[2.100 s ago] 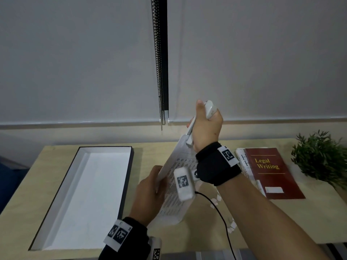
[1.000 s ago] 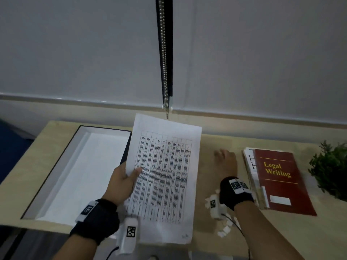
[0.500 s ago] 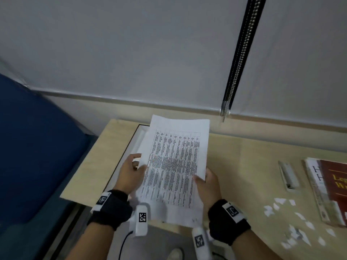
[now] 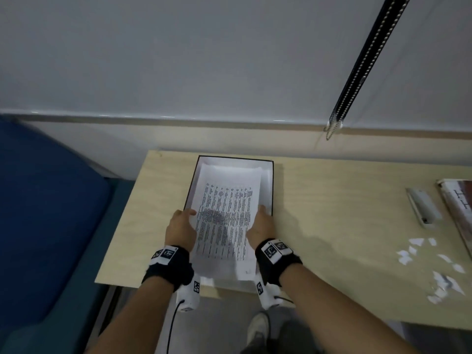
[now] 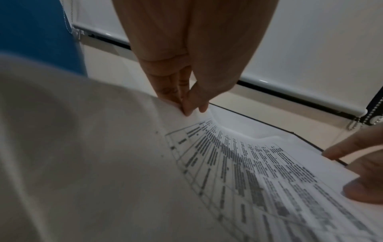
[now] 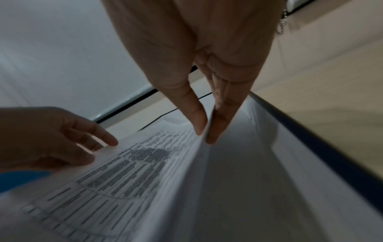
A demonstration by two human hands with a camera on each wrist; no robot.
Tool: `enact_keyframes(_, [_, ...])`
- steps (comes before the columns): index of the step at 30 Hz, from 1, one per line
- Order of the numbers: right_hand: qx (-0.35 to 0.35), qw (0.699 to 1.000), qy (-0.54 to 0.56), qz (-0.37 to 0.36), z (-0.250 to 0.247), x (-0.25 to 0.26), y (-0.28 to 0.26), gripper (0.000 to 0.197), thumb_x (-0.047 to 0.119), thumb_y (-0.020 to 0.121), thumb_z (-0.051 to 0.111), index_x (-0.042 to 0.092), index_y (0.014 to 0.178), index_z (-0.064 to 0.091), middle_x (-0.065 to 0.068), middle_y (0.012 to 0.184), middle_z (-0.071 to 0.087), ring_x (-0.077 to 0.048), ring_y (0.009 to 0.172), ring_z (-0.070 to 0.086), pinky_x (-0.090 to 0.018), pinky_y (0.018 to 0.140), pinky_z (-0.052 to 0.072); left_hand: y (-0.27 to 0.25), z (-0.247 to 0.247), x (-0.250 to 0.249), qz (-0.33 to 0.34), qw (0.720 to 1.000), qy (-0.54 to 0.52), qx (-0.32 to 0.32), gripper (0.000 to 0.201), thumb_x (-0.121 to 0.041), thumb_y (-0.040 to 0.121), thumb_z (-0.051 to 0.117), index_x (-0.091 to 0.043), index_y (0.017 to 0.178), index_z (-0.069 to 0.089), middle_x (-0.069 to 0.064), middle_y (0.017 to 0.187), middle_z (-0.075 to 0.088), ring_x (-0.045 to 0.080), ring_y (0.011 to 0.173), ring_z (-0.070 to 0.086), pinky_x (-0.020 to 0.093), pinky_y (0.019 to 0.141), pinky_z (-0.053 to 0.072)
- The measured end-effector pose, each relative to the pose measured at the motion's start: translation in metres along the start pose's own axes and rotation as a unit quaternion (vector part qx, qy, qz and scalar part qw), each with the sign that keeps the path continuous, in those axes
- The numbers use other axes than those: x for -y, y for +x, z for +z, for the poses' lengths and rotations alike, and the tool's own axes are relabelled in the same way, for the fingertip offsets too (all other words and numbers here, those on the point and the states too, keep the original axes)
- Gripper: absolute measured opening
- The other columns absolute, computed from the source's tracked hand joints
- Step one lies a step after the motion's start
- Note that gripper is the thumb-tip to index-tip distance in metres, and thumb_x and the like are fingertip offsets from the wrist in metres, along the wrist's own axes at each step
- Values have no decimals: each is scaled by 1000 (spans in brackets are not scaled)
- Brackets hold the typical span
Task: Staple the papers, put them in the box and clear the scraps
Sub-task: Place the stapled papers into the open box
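On a pale wooden desk (image 4: pixel 332 200), the printed papers (image 4: pixel 227 213), held upright moments ago, now slope into the open box (image 4: pixel 272 185), left hand (image 4: pixel 180 229) and right hand (image 4: pixel 261 227) pinching opposite edges, while the stapler (image 4: pixel 422 209) and scraps (image 4: pixel 434 267) await clearing.

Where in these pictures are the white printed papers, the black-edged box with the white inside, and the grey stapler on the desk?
White printed papers (image 4: pixel 227 215): head view, middle of the printed table.
Black-edged box with white inside (image 4: pixel 272 185): head view, right rim.
Grey stapler (image 4: pixel 422 209): head view, middle of its top.
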State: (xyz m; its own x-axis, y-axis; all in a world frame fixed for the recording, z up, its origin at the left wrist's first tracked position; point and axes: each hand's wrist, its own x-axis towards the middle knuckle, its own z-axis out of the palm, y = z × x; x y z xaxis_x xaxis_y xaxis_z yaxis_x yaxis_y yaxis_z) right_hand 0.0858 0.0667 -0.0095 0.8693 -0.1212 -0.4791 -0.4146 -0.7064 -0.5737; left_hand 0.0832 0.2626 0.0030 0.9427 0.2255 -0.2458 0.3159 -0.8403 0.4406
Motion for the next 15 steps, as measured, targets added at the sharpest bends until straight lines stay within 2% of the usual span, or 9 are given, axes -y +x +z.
enact_keyframes(1, [11, 1000, -25, -2, 1, 2, 0, 61, 2, 89, 54, -1, 144, 28, -19, 130, 54, -32, 120, 54, -35, 97, 48, 0, 3, 1, -3, 1000, 6, 4, 47, 14, 80, 46, -9, 120, 59, 18, 121, 55, 39, 97, 60, 42, 80, 49])
enact_keyframes(2, [13, 999, -43, -6, 1, 4, -1, 53, 2, 89, 53, -1, 139, 34, -19, 132, 53, -31, 121, 53, -34, 98, 47, 0, 6, 1, -5, 1000, 11, 7, 47, 13, 80, 47, -9, 120, 58, 18, 121, 54, 40, 95, 61, 42, 77, 49])
enact_keyframes(4, [16, 999, -51, -7, -1, 7, -5, 36, -1, 88, 52, 0, 124, 46, -19, 127, 53, -30, 115, 55, -33, 94, 48, 1, 10, 3, -7, 1000, 18, 6, 45, 13, 81, 49, -7, 121, 57, 20, 122, 53, 42, 91, 61, 40, 72, 47])
enact_keyframes(5, [18, 999, -49, -10, -2, 7, -7, 33, -1, 88, 53, 0, 121, 48, -19, 127, 51, -31, 113, 55, -33, 93, 48, 2, 12, 4, -5, 1000, 22, 4, 45, 12, 81, 50, -6, 122, 56, 21, 122, 53, 42, 90, 61, 40, 71, 46])
enact_keyframes(8, [23, 999, -36, -24, -11, 0, -16, 39, 2, 88, 52, 2, 127, 46, -18, 133, 45, -32, 116, 53, -36, 97, 48, 1, 16, 6, -2, 1000, 31, -5, 42, 7, 84, 51, -6, 124, 55, 23, 124, 53, 43, 92, 61, 41, 71, 47])
enact_keyframes(11, [19, 999, 17, -33, -30, -16, -29, 47, 6, 91, 48, 6, 138, 41, -13, 141, 43, -29, 126, 47, -33, 104, 41, -4, 16, 0, 32, 998, 45, -32, 38, 3, 84, 55, -6, 120, 59, 24, 123, 55, 44, 102, 57, 49, 79, 51])
enact_keyframes(13, [-9, 998, 51, -33, -47, -31, -39, 42, 8, 90, 49, 7, 132, 50, -12, 133, 50, -28, 121, 51, -32, 102, 43, -13, 13, -14, 75, 995, 47, -47, 32, 0, 85, 59, -6, 116, 63, 24, 119, 59, 44, 105, 56, 51, 81, 51])
enact_keyframes(15, [-42, 996, 66, -40, -68, -51, -50, 33, 8, 88, 53, 6, 120, 58, -12, 122, 57, -28, 110, 57, -35, 95, 49, -27, 11, -35, 130, 990, 31, -51, 25, -3, 87, 59, -7, 111, 64, 20, 110, 65, 40, 97, 62, 47, 77, 54])
